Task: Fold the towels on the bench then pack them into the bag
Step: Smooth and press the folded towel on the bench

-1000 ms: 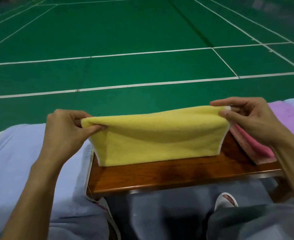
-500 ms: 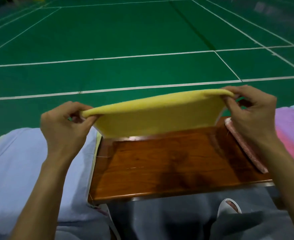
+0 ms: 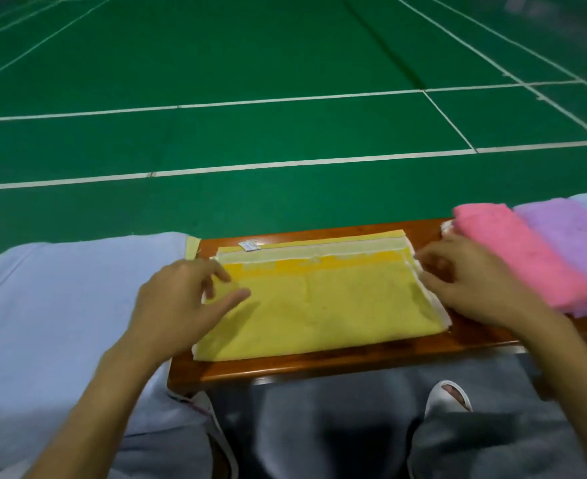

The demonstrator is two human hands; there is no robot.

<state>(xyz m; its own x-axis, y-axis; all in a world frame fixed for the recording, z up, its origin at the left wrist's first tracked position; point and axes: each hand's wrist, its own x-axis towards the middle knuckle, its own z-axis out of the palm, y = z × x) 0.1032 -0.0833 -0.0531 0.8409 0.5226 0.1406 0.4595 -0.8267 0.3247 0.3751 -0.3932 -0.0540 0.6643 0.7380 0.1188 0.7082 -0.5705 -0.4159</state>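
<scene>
The yellow towel lies folded flat on the bench, the left hand rests on its left edge with straight fingers, and the right hand, fingers loose, touches its right edge and holds nothing.

The yellow towel is lying flat and taking up most of the bench top. The left hand is lying over its left edge and the right hand is sitting at its right edge, blocking both sides. A strip of bare wood is showing along the near edge. The pink towel and purple towel are crowding the right end. A blue cloth is covering the left end. Access from above is lying open.
</scene>
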